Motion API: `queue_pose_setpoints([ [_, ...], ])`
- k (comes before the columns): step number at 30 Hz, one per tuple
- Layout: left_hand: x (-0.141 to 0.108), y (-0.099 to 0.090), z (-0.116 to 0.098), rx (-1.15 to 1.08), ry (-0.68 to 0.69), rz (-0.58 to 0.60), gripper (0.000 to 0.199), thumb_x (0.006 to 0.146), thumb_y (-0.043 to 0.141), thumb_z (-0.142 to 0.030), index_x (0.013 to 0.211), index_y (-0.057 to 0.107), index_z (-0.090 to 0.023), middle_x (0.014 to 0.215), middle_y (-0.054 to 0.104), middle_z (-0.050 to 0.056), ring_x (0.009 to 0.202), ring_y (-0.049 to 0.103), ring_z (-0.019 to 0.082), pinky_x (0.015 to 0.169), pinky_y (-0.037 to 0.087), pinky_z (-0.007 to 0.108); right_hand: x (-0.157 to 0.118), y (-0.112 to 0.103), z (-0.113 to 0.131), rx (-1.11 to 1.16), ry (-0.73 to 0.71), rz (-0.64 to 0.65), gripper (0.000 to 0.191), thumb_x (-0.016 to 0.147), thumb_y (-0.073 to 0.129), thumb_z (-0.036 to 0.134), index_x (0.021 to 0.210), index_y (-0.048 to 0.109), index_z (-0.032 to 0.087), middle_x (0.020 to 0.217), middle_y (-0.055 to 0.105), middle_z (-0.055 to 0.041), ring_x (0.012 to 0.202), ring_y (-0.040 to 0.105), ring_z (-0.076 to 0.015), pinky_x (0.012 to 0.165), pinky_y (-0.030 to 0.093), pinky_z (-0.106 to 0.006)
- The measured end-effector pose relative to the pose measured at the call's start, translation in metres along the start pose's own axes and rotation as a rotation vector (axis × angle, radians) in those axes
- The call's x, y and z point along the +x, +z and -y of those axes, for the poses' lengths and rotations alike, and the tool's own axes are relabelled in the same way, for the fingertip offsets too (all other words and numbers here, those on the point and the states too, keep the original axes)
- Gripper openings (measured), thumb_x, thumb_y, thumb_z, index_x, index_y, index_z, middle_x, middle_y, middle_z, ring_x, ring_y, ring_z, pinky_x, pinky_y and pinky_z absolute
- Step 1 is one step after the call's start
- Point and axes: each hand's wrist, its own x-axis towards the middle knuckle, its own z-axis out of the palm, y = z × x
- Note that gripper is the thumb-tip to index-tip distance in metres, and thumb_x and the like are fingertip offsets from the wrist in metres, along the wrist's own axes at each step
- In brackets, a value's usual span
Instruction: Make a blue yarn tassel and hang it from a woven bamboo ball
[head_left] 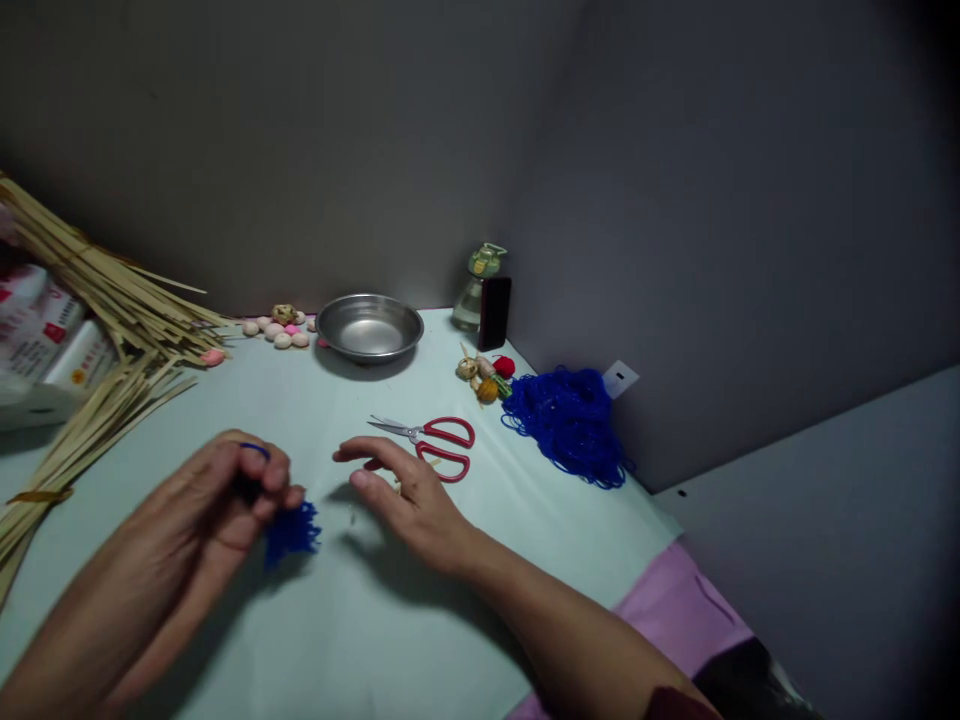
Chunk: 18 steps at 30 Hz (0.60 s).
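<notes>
Pinched in the fingers of my left hand (240,500) is a small piece of blue cord netting (292,532). It hangs below the fingertips over the table, and a bit of blue cord loops up above the knuckles. My right hand (405,500) hovers to the right of it, fingers apart with nothing visible between them. Just behind that hand lie red-handled scissors (420,433), their blades spread a little and pointing left. A large tangled heap of blue cord (566,420) rests farther right, against the wall.
A steel bowl (370,355) stands at the back, with pale egg-shaped pieces (282,340) beside it. Small coloured balls (487,389) lie before a dark phone (494,313) and a glass bottle (466,305). Bundled straw strips (97,265) and white packages (45,330) fill the left side.
</notes>
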Motion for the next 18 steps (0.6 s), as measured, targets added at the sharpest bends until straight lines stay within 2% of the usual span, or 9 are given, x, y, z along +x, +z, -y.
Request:
queue_pose_setpoints([
  [2,-0.004,0.010,0.012,0.049,0.001,0.031,0.031,0.083,0.082,-0.050,0.076,0.070,-0.023,0.079,0.063,-0.001,0.081,0.060,0.017,0.073,0.060,0.015,-0.001,0.004,0.003,0.212,0.003,0.096,0.037,0.104,0.058,0.045,0.134,0.062,0.023,0.133,0.068,-0.0085,0.127,0.062,-0.0211,0.112,0.046,-0.038],
  [5,-0.006,0.015,0.023,0.071,0.011,0.031,0.031,0.082,0.082,-0.052,0.076,0.072,-0.023,0.082,0.065,0.001,0.087,0.060,0.018,0.077,0.061,0.016,-0.002,0.011,-0.002,0.456,0.060,0.232,0.043,0.099,0.065,0.049,0.132,0.063,0.023,0.120,0.068,-0.0067,0.114,0.064,-0.0196,0.105,0.049,-0.036],
  [8,-0.004,0.012,0.025,0.049,0.021,0.026,0.030,0.084,0.081,-0.053,0.080,0.073,-0.024,0.089,0.067,0.001,0.094,0.060,0.020,0.081,0.061,0.019,-0.002,0.016,-0.009,0.591,0.141,0.276,0.045,0.089,0.078,0.042,0.127,0.064,0.024,0.110,0.065,-0.0032,0.099,0.063,-0.0159,0.092,0.050,-0.031],
  [10,-0.001,0.006,0.024,0.036,0.038,0.029,0.028,0.088,0.077,-0.052,0.080,0.071,-0.026,0.090,0.065,0.000,0.092,0.058,0.019,0.081,0.059,0.019,-0.001,0.016,-0.012,0.580,0.182,0.244,0.036,0.085,0.079,0.032,0.118,0.066,0.023,0.101,0.064,-0.0005,0.088,0.060,-0.0132,0.082,0.049,-0.026],
  [13,0.006,-0.006,0.020,0.106,0.045,0.054,0.032,0.094,0.069,-0.052,0.076,0.065,-0.026,0.082,0.059,-0.002,0.084,0.052,0.017,0.077,0.054,0.019,0.000,0.012,-0.011,0.479,0.237,0.121,0.019,0.082,0.072,0.020,0.100,0.066,0.021,0.088,0.063,0.0022,0.075,0.055,-0.0110,0.071,0.045,-0.023],
  [16,0.016,-0.019,0.017,0.363,0.093,0.076,0.036,0.094,0.065,-0.058,0.077,0.064,-0.026,0.079,0.059,-0.001,0.075,0.049,0.018,0.069,0.049,0.023,0.003,0.010,-0.009,0.450,0.272,0.034,0.013,0.080,0.066,0.016,0.093,0.063,0.020,0.081,0.062,0.0030,0.069,0.055,-0.0106,0.067,0.046,-0.023],
  [18,0.022,-0.026,0.016,0.602,0.150,0.136,0.038,0.095,0.060,-0.061,0.080,0.064,-0.027,0.075,0.057,-0.001,0.072,0.050,0.019,0.068,0.046,0.027,0.005,0.009,-0.008,0.471,0.285,0.012,0.009,0.082,0.063,0.019,0.091,0.062,0.020,0.079,0.062,0.0029,0.065,0.055,-0.0108,0.064,0.046,-0.023],
])
